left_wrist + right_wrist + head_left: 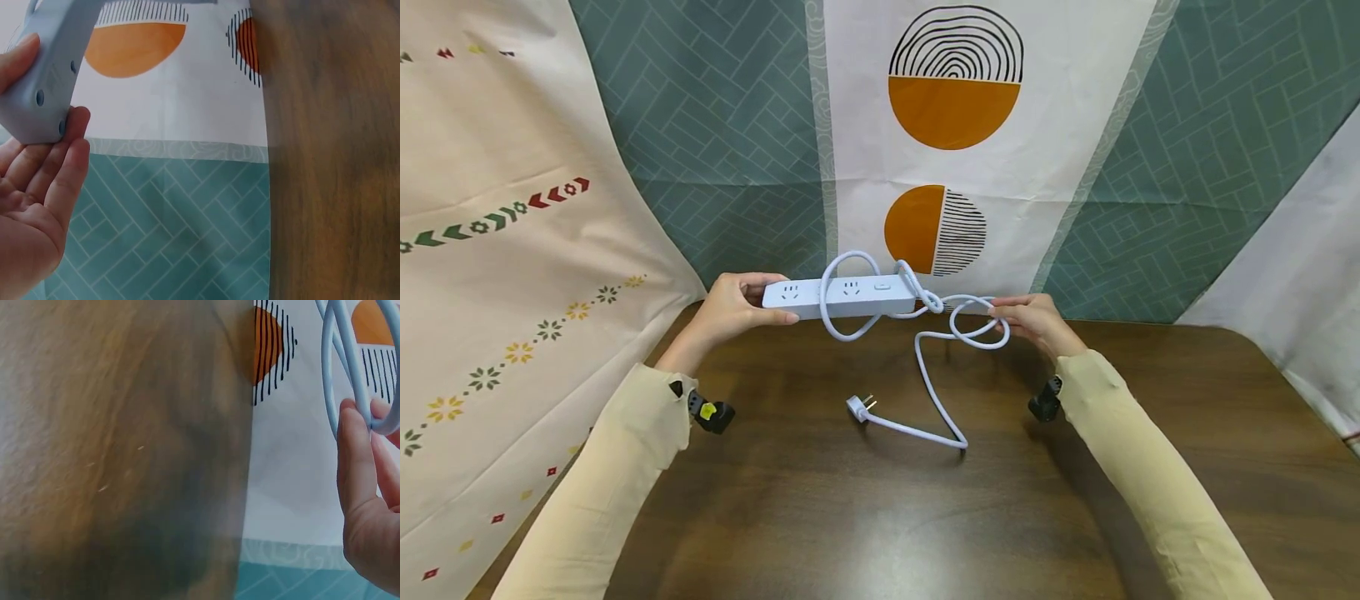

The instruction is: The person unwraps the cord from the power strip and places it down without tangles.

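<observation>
A white power strip (880,307) with sockets and a switch is held up over the table's far side. My left hand (730,307) grips its left end, thumb at the front and fingers behind; in the left wrist view the same hand (44,181) holds the strip's end (47,94). The white cord (842,335) loops around the strip and runs off its right end in coils. My right hand (1036,321) pinches a loop of cord, and the right wrist view shows the cord (357,369) between thumb and fingers. The plug (857,408) hangs low, its pins pointing right.
A dark brown wooden table (820,517) lies below the hands. Behind it hangs a green and white patterned cloth (865,208). A cream cloth (512,275) with small motifs hangs at the left.
</observation>
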The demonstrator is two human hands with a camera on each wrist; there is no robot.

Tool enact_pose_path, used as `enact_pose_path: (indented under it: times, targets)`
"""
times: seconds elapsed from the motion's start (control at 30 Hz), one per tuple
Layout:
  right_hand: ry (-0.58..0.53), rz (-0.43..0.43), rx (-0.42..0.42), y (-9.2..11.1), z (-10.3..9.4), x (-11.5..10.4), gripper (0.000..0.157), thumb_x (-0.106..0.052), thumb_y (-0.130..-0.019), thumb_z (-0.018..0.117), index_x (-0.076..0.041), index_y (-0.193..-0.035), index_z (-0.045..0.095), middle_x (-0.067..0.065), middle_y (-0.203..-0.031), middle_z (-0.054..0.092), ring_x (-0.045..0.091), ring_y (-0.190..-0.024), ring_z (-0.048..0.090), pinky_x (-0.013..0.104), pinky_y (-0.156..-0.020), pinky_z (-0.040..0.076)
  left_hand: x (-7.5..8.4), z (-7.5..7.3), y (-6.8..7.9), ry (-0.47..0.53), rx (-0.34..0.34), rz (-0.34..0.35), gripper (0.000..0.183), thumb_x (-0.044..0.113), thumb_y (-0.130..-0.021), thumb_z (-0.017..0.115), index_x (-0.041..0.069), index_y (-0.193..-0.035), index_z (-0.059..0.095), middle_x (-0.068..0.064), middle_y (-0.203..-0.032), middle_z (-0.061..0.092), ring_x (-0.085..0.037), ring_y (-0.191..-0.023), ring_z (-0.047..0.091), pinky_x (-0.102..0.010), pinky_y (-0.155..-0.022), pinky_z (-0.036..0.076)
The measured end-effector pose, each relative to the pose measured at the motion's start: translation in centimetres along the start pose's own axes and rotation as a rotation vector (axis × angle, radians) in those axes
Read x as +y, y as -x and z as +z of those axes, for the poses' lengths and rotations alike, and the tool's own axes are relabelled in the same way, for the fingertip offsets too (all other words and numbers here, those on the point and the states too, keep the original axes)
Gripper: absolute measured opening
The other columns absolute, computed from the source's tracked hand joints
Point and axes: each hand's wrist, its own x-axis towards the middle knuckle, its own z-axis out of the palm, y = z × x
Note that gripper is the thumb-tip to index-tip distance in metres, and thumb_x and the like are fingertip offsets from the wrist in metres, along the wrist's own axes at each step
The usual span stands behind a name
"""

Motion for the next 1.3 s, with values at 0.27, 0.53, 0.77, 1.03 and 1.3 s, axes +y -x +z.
enact_pose_path:
  times: [0.27, 0.53, 0.77, 1.03, 1.3]
  targets:
    - [-0.027, -0.111, 0.086, 0.5, 1.0, -2.1, 0.049, 0.003, -0.081, 0.063, 0.017, -0.124, 0.044, -0.006, -0.074, 0.062, 0.005, -0.06, 0.061, 0.022, -0.061, 0.052, -0.9, -0.4, 1.1, -0.009, -0.032, -0.012, 0.046, 0.003, -0.065, 0.08, -0.007, -0.106, 0.062, -0.005, -0.084, 0.066, -0.005, -0.068, 0.059, -0.019, -0.061, 0.047]
    - [-0.028, -0.164, 0.093, 1.6, 1.0, -4.3, 0.049, -0.002, -0.08, 0.066, 0.014, -0.123, 0.048, 0.001, -0.092, 0.058, 0.005, -0.064, 0.062, 0.024, -0.066, 0.052, -1.6, -0.4, 1.4, -0.077, -0.014, -0.031, 0.046, 0.005, -0.064, 0.081, -0.006, -0.105, 0.063, -0.016, -0.088, 0.066, -0.004, -0.068, 0.059, -0.019, -0.06, 0.048]
    - [-0.058, -0.171, 0.114, 2.0, 1.2, -5.7, 0.046, -0.003, -0.08, 0.067, 0.01, -0.122, 0.052, 0.011, -0.108, 0.056, 0.008, -0.065, 0.063, 0.024, -0.065, 0.052, -2.1, -0.1, 1.6, -0.114, 0.002, -0.041, 0.044, 0.009, -0.064, 0.082, -0.005, -0.102, 0.064, -0.016, -0.087, 0.067, -0.004, -0.067, 0.058, -0.019, -0.058, 0.046]
    - [-0.152, -0.232, 0.057, 3.3, 1.6, -7.1, 0.016, 0.003, -0.077, 0.067, -0.003, -0.092, 0.07, 0.004, -0.077, 0.066, 0.012, -0.063, 0.065, 0.024, -0.061, 0.053, -3.2, 0.3, 1.9, -0.136, 0.021, -0.052, 0.044, 0.012, -0.064, 0.083, -0.004, -0.101, 0.065, -0.017, -0.087, 0.067, -0.004, -0.068, 0.058, -0.019, -0.058, 0.046]
    - [-0.13, -0.243, -0.014, 4.4, 1.8, -8.6, 0.013, 0.002, -0.078, 0.068, -0.011, -0.078, 0.072, 0.007, -0.072, 0.068, 0.014, -0.06, 0.065, 0.025, -0.059, 0.053, -4.1, 0.3, 2.2, -0.246, 0.103, -0.079, 0.043, 0.021, -0.062, 0.084, 0.002, -0.097, 0.068, -0.013, -0.087, 0.068, -0.008, -0.069, 0.059, -0.021, -0.057, 0.045]
